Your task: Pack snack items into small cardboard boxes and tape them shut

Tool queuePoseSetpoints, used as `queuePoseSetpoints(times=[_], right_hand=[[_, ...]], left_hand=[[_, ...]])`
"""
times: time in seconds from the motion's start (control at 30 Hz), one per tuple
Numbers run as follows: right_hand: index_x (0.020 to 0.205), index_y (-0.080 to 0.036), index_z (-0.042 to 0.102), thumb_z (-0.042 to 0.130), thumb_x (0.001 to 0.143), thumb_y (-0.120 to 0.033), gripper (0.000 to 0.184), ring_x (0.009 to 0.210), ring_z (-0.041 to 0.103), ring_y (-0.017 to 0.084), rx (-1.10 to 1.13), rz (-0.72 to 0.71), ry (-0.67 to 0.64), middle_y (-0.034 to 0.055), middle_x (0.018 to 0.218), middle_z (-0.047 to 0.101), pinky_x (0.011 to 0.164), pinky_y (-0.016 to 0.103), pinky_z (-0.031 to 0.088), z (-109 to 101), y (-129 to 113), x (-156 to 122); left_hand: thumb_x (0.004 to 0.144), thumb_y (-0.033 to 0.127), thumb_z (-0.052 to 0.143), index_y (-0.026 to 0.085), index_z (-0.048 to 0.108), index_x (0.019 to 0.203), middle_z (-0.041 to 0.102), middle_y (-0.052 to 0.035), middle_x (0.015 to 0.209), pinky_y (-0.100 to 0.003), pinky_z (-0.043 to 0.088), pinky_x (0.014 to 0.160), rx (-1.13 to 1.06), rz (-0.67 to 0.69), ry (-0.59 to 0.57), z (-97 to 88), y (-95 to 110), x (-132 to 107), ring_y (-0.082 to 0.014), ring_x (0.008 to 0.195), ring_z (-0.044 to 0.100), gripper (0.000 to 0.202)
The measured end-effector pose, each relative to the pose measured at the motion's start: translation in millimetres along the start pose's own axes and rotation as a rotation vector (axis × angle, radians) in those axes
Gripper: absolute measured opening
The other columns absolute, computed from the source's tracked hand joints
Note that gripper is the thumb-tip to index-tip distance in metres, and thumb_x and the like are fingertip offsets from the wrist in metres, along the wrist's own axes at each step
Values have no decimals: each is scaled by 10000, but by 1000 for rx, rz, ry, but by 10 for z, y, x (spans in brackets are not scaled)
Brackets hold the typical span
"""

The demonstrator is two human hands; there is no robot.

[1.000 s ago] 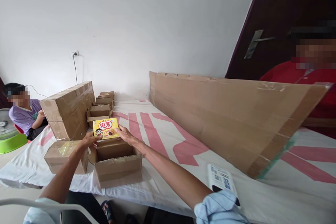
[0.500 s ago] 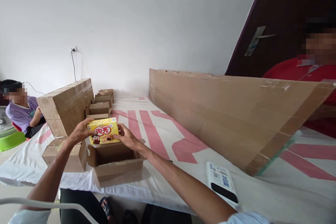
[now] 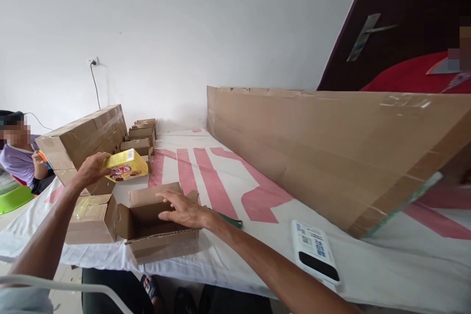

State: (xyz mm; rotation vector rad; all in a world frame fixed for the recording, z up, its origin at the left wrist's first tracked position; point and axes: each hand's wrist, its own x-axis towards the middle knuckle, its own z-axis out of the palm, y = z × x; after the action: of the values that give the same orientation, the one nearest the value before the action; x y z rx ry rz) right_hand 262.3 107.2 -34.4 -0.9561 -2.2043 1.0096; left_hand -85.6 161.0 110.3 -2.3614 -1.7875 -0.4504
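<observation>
My left hand [image 3: 92, 170] grips the left end of a yellow snack box [image 3: 128, 164], which is tilted and held above the table, left of and behind an open cardboard box. Over the right part of that open cardboard box [image 3: 162, 248] hovers my right hand [image 3: 184, 210], fingers apart and holding nothing. The open box has its flaps up, and the part of its inside that I can see is bare. A closed cardboard box [image 3: 91, 221] sits just left of it, below my left forearm.
Stacked cardboard boxes [image 3: 88, 132] form a wall at left, beside a row of open boxes [image 3: 142, 132]. A long cardboard panel [image 3: 312, 147] stands at right. A white device [image 3: 314, 250] and a green strap [image 3: 233, 221] lie on the cloth. Two people sit nearby.
The yellow snack box has moved left and tilted, now in my left hand alone. My right hand has let go of it and opened over the open box.
</observation>
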Motion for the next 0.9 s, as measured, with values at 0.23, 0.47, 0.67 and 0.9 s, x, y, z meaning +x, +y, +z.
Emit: queuePoseSetpoints(times=[0.23,0.47,0.67,0.9], right_hand=[[1485,-219,683,740,934,-436,595,1437,586,334,-125,32,-316,127,1516,652,1248,462,424,-59,-292,-152],[1488,-199,684,747,937,-436,603,1416,592,337,-103,4,-363,142,1470,665,1225,457,434,-30,-261,-177],[1462,-224,704,745,939,-426,562,1322,640,303,-76,-35,-329,125,1408,699,1169,411,473,-50,-198,-243],[1453,-223,708,743,959,-398,526,1264,664,291,-86,-91,-322,117,1332,730,1127,406,500,-20,-122,-311]], left_hand=[[846,294,771,226,730,1311,771,-142,1325,-342,538,974,233,-170,-171,492,-297,583,-310,1209,713,472],[823,222,804,234,755,1226,751,-136,1345,-338,529,1020,246,-227,-318,1256,-240,895,-322,1294,681,406],[927,268,696,251,694,1318,652,-149,1430,-365,531,1008,260,-324,-297,1628,-230,1046,-311,1257,680,391],[947,366,712,137,563,1480,544,-302,1528,-492,512,1033,290,-356,-170,1871,-55,1057,-433,1407,532,599]])
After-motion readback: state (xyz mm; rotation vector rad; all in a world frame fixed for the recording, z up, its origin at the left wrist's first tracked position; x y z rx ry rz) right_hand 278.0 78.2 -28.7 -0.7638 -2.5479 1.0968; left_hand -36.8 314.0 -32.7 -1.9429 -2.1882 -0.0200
